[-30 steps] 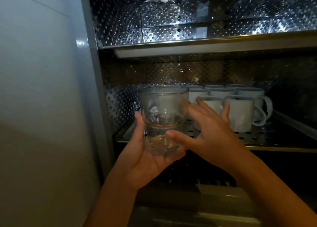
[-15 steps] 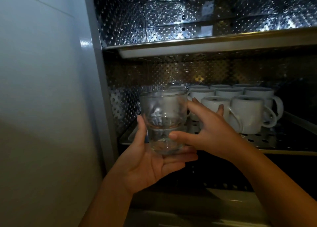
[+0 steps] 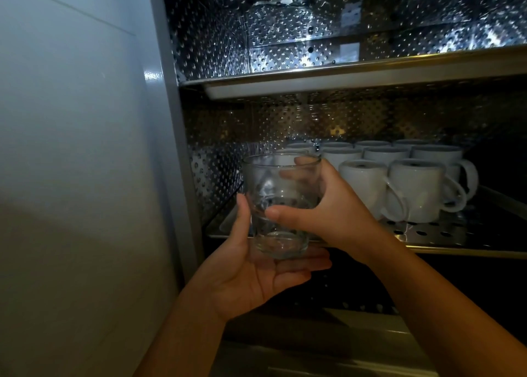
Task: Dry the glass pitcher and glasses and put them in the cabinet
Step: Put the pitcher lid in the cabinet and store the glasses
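Note:
Clear drinking glasses [image 3: 281,205], apparently one nested in another, stand upright in front of the open metal cabinet [image 3: 222,48]. My left hand [image 3: 251,274] cups the bottom from below, thumb up along the left side. My right hand [image 3: 328,208] grips the upper part from the right, thumb across the front and fingers behind the glass. The glasses hover just before the front left of the perforated lower shelf [image 3: 427,234]. No pitcher is in view.
Several white mugs [image 3: 413,188] fill the middle and right of the lower shelf. A second perforated shelf [image 3: 342,77] runs above. The cabinet's pale door or side panel [image 3: 71,177] stands close on the left. A dark lower compartment lies beneath.
My right hand has closed round the upper part of the glass, its fingers now wrapped behind it. The glasses have shifted slightly toward the shelf.

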`<state>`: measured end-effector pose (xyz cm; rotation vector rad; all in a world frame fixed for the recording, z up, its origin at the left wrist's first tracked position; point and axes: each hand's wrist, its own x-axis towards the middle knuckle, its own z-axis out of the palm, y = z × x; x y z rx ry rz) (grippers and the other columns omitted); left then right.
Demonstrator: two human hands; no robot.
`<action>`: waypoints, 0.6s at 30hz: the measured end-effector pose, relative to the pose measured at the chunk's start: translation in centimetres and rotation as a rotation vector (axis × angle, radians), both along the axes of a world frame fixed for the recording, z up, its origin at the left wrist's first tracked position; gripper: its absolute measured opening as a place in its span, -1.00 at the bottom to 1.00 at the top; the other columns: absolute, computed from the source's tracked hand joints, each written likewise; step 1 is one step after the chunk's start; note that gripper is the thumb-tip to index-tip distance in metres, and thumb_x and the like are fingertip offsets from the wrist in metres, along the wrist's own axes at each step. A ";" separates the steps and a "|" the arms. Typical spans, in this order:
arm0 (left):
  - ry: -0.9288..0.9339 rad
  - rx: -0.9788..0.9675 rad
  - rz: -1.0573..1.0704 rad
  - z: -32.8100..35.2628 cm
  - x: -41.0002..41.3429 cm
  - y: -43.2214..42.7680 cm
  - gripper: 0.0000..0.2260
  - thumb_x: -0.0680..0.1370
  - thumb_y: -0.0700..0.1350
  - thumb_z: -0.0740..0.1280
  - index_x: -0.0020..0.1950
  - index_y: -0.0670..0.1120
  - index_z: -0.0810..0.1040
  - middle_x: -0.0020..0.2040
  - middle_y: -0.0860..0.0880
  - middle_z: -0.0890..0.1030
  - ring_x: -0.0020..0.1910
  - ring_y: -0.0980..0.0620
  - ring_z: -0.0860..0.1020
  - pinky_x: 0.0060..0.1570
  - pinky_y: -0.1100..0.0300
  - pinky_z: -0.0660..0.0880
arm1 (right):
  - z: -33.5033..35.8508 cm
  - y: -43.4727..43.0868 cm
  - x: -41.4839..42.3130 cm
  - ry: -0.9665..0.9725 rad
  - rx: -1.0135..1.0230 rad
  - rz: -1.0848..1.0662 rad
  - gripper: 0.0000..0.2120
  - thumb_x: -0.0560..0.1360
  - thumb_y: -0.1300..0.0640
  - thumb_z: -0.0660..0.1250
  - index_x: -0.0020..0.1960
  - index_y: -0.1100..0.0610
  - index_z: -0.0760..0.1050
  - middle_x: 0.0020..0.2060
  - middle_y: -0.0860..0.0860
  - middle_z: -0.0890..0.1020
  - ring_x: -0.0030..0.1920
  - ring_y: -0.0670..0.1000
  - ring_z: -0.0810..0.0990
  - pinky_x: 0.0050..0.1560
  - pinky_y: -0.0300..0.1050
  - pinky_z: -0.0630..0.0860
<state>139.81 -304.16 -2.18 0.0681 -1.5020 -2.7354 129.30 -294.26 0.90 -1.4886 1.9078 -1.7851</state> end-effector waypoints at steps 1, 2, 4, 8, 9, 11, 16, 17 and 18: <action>-0.010 0.002 0.004 0.1 0.0 0.1 -0.10 0.27 0.44 0.04 0.14 -0.31 0.56 0.14 -0.38 0.53 0.06 -0.24 0.58 -0.16 0.12 0.61 | 0.0 -0.1 0.0 -0.027 -0.024 0.021 -0.38 0.01 -0.17 0.51 0.00 -0.21 0.32 0.04 -0.24 0.55 0.05 -0.27 0.51 0.09 -0.17 0.50; -0.020 0.003 0.009 0.1 0.1 0.1 -0.10 0.27 0.44 0.04 0.14 -0.32 0.56 0.14 -0.37 0.53 0.05 -0.23 0.59 -0.17 0.13 0.61 | 0.0 -0.2 0.0 -0.055 -0.049 0.039 -0.34 -0.01 -0.15 0.51 0.03 -0.19 0.33 0.03 -0.22 0.57 0.06 -0.25 0.52 0.11 -0.14 0.50; -0.038 0.001 0.019 0.2 0.2 0.2 -0.10 0.28 0.44 0.03 0.14 -0.32 0.55 0.13 -0.36 0.54 0.04 -0.21 0.60 -0.17 0.14 0.61 | -0.2 -0.4 0.0 -0.101 -0.096 0.071 -0.28 -0.03 -0.08 0.51 0.08 -0.15 0.34 0.01 -0.18 0.59 0.07 -0.19 0.56 0.12 -0.09 0.52; -0.076 -0.028 0.043 0.5 1.1 0.0 -0.13 0.30 0.43 0.00 0.10 -0.30 0.57 0.13 -0.31 0.57 0.09 -0.18 0.58 -0.20 0.18 0.60 | -0.4 -1.0 -0.4 -0.160 -0.150 0.126 -0.16 -0.02 0.05 0.52 0.23 0.00 0.31 0.06 -0.09 0.58 0.09 -0.14 0.57 0.09 -0.14 0.54; -0.084 -0.026 0.051 0.6 1.4 -0.2 -0.13 0.31 0.42 0.00 0.11 -0.30 0.58 0.13 -0.31 0.57 0.09 -0.18 0.58 -0.21 0.17 0.60 | -0.4 -1.2 -0.5 -0.174 -0.155 0.132 -0.13 -0.03 0.04 0.53 0.24 0.01 0.31 0.08 -0.07 0.58 0.12 -0.11 0.56 0.11 -0.12 0.53; -0.100 -0.028 0.073 0.8 2.1 -0.7 -0.16 0.35 0.39 0.02 0.15 -0.32 0.53 0.13 -0.30 0.57 0.08 -0.18 0.59 -0.19 0.15 0.61 | -0.5 -1.9 -1.1 -0.205 -0.154 0.136 -0.08 -0.05 0.02 0.55 0.26 0.03 0.31 0.09 -0.05 0.57 0.15 -0.08 0.54 0.16 -0.03 0.51; -0.095 0.028 0.158 1.5 3.7 -2.2 -0.31 0.39 0.23 0.11 0.14 -0.39 0.43 0.13 -0.36 0.55 0.07 -0.23 0.58 -0.08 0.00 0.56 | -0.5 -4.2 -2.5 -0.251 -0.135 0.113 -0.08 -0.09 0.07 0.65 0.19 -0.01 0.31 0.07 -0.06 0.54 0.19 -0.01 0.50 0.17 0.04 0.48; -0.086 0.041 0.180 1.7 4.0 -2.4 -0.33 0.39 0.20 0.11 0.13 -0.40 0.42 0.12 -0.38 0.54 0.06 -0.25 0.58 -0.06 -0.03 0.54 | -0.4 -4.6 -2.7 -0.264 -0.142 0.103 -0.13 -0.03 0.14 0.64 0.19 0.01 0.30 0.05 -0.06 0.53 0.19 -0.01 0.49 0.17 0.02 0.48; -0.079 0.052 0.198 1.9 4.2 -2.5 -0.35 0.40 0.18 0.12 0.13 -0.40 0.41 0.12 -0.40 0.53 0.06 -0.26 0.58 -0.06 -0.06 0.53 | -0.4 -5.1 -3.0 -0.278 -0.146 0.093 -0.17 0.04 0.21 0.62 0.20 0.03 0.29 0.05 -0.06 0.52 0.18 -0.01 0.49 0.17 0.01 0.48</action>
